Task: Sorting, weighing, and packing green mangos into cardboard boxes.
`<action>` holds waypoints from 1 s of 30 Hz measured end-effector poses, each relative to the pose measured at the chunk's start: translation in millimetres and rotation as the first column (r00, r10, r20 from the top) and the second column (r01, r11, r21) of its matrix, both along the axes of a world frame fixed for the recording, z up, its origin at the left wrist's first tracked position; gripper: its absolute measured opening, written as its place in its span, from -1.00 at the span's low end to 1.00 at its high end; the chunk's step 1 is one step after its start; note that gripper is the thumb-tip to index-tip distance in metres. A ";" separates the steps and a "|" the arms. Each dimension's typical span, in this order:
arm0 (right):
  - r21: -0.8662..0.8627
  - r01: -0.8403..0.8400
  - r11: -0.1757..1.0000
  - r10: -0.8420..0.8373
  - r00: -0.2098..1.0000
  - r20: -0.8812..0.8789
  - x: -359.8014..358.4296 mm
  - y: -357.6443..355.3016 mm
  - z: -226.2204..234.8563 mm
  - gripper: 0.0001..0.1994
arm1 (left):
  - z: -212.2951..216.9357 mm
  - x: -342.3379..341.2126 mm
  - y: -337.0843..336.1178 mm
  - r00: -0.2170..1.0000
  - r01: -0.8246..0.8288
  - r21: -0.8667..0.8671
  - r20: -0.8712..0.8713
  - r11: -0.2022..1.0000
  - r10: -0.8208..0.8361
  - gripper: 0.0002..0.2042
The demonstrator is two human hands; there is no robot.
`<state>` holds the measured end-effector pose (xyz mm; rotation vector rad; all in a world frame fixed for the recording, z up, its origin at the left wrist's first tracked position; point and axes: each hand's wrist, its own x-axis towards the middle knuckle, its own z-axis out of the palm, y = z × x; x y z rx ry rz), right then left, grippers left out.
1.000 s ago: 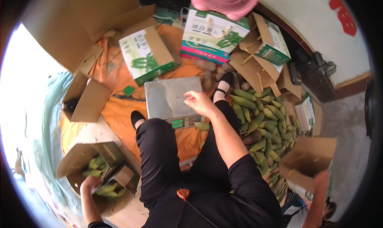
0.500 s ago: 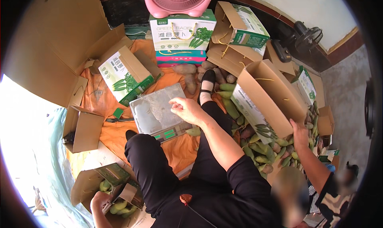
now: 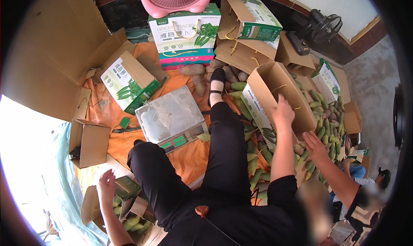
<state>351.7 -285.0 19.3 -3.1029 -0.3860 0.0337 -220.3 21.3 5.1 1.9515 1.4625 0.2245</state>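
My right hand (image 3: 283,112) is over the mouth of a white-and-green radish carton (image 3: 254,110), beside its brown flap. At least one finger is stretched out, and I cannot tell whether the hand touches the flap. At the carton's near right corner is another person's hand (image 3: 315,148). My left hand (image 3: 105,186) is raised above a low open carton (image 3: 90,207) at the lower left, fingers apart and nothing seen in them. Green radishes (image 3: 134,223) lie inside that low carton. A flat scale (image 3: 170,117) with a bare metal plate stands before my knees.
Loose green radishes (image 3: 331,134) are heaped at the right. Brownish tubers (image 3: 198,85) lie near my foot. A pink fan (image 3: 176,1) tops stacked boxes at the back. Another carton (image 3: 129,82) lies left of the scale on orange sheeting (image 3: 116,145). A black fan (image 3: 329,26) stands far right.
My right hand has gone from above the scale rightward to the carton by the other person. My left hand has risen from the low carton. The other person's hand now has its fingers more spread.
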 end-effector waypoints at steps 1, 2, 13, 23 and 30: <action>-0.051 0.046 0.998 -0.052 0.990 -0.129 3.0 -11.5 -3.7 -0.55 | 1.8 7.1 1.6 1.000 -0.013 0.003 -0.004 1.000 0.013 -0.72; -0.078 -0.002 0.997 -0.007 0.993 -0.116 0.0 -23.4 -8.9 -0.63 | 5.0 14.3 3.3 0.998 0.051 0.098 0.031 0.994 -0.054 -0.73; 0.017 -0.136 0.991 0.137 0.990 -0.046 -22.3 -12.3 9.5 -0.78 | 77.2 202.4 -32.9 0.842 0.396 0.432 0.181 0.810 -0.509 -0.69; 0.385 -0.760 0.523 0.701 0.641 0.313 -67.7 100.3 57.5 -0.79 | 82.6 252.0 -43.3 0.803 0.509 0.683 -0.157 0.524 -0.575 -0.40; 0.396 -0.876 0.276 0.882 0.394 0.258 -105.3 181.0 9.7 -0.93 | 53.9 244.9 -26.7 0.923 0.384 0.671 -0.284 0.634 -0.258 -0.29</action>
